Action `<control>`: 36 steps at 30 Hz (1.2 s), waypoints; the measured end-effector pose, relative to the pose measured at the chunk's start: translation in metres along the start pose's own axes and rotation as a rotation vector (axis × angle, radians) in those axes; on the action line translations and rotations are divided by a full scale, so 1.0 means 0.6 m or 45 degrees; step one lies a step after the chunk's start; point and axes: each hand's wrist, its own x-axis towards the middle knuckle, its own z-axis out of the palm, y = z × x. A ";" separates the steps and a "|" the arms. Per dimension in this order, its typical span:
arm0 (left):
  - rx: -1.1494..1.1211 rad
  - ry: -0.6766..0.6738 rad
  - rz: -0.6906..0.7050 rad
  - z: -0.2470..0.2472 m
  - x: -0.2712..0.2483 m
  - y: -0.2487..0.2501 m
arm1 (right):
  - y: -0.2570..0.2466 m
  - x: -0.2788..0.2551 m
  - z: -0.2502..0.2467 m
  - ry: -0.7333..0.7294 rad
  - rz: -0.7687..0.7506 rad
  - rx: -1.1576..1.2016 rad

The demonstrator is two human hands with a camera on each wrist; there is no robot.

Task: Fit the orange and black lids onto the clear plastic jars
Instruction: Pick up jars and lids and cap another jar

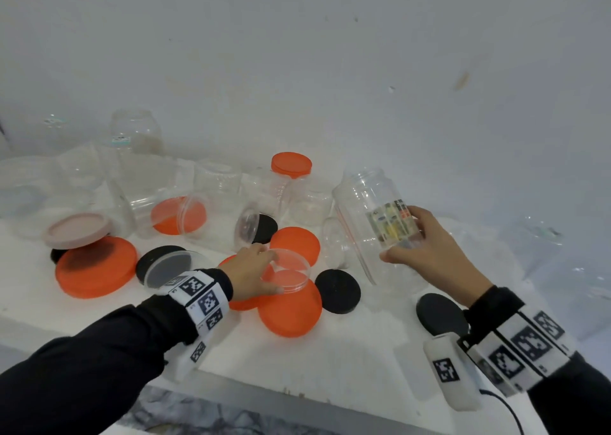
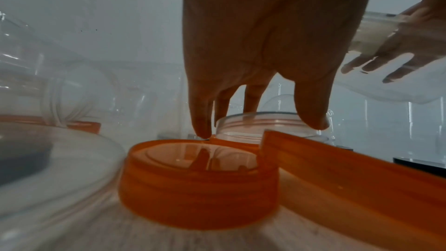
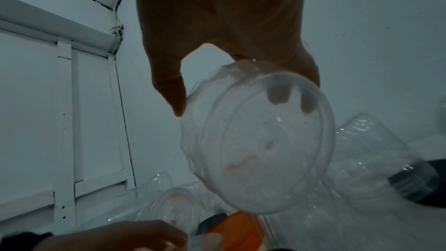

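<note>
So barely started: right hand [image 1: 429, 252] grips a tall labelled clear jar [image 1: 373, 223] off the table [image 1: 330, 362], left hand [image 1: 249, 271] pinches a small clear tub [image 1: 291, 271] resting on the loose orange lids [image 1: 291, 309] mid-table, only one back jar wears an orange lid [image 1: 291, 164].

Head view: we record bright, even, diffuse light with no single source in view; the white table [image 1: 297, 362] and wall are near washed out, so the clear jars at far left lose their outlines. Shadows: soft and short under the orange lid [image 1: 96, 271] at near left. Wide-angle bending shows at the edges.

Left wrist view: dimmer, backlit; the left hand [image 2: 260, 49] reads as a dark shape. We note blur on the nearest surfaces and a reflection inside the small orange lid [image 2: 198, 177].

Right wrist view: dim, bluish and grainy; the right hand [image 3: 222, 31] is nearly a silhouette, and the bottom edge is smeared.
</note>
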 end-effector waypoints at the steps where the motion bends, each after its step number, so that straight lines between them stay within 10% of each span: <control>1: -0.001 0.016 -0.002 0.003 0.000 0.006 | 0.005 -0.005 -0.002 -0.006 -0.003 0.027; 36: -0.110 0.273 0.014 0.048 -0.007 0.038 | 0.077 -0.059 0.051 -0.355 0.037 0.318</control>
